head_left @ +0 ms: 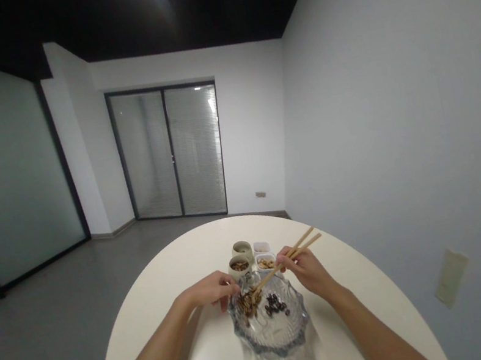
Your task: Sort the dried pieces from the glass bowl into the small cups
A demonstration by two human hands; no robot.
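Observation:
A clear glass bowl (275,338) with a scalloped rim sits on the round white table (183,277). It holds a pile of brown seeds (247,305) at the left and dark beans (276,306) in the middle. My right hand (305,269) is closed on a pair of wooden chopsticks (297,249), whose tips reach down into the brown seeds. My left hand (213,288) rests at the bowl's left rim with its fingers curled, touching the glass.
Just behind the bowl stand two round cups (242,248), the nearer one (239,264) holding brown seeds, and two small white square tubs (265,261), one with pale nuts. A white wall runs along the right; sliding glass doors are at the back.

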